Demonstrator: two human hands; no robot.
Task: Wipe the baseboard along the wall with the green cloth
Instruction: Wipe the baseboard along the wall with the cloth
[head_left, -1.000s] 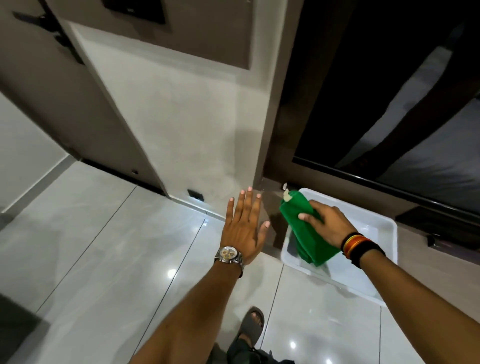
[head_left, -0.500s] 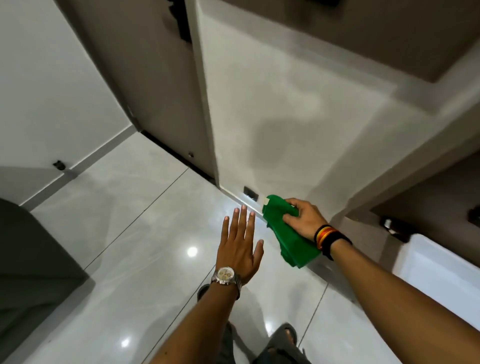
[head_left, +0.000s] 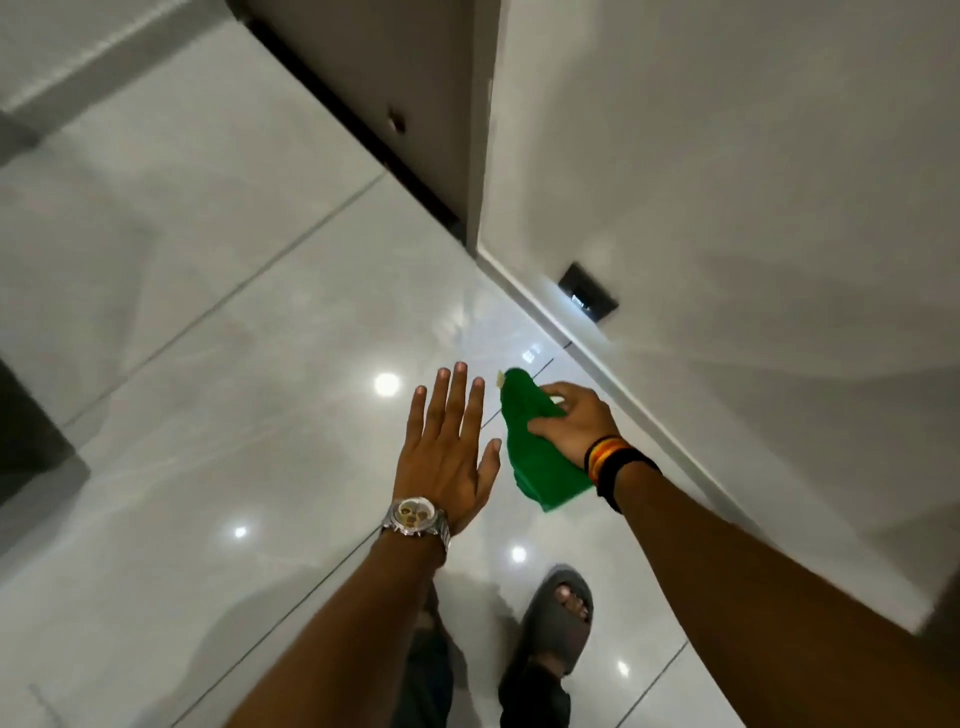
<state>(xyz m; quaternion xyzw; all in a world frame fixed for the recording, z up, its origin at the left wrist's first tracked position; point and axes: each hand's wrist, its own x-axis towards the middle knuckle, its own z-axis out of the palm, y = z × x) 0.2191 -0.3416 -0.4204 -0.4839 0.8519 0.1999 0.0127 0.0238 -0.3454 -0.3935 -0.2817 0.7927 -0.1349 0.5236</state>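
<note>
Cloth (head_left: 540, 457), green, is bunched in the right hand (head_left: 574, 422), fingers curled over its upper part and thumb on its near side; the lower end hangs loose below the wrist. A small pale tag shows at the cloth's top corner. Cloth and hand are held above the floor (head_left: 208, 364), near the baseboard (head_left: 649, 415) but apart from it; no contact with the baseboard is visible.

Left hand (head_left: 447, 447) is empty, palm down, fingers extended and close together, thumb spread toward the cloth without touching it. A metal watch (head_left: 415, 517) sits on the left wrist. Coloured bands (head_left: 610, 460) and a black band sit on the right wrist.

Baseboard is pale and runs diagonally from the wall corner at upper centre down toward the lower right, at the foot of a light wall (head_left: 753, 182). A dark rectangular plate (head_left: 588, 292) is set low in the wall just above the baseboard. Left of the corner stands a door (head_left: 384, 78) with a dark gap along its bottom edge.

Floor is glossy light tile with grout lines and bright reflections. A grey sandal (head_left: 558, 618) on one foot shows below the arms.
</note>
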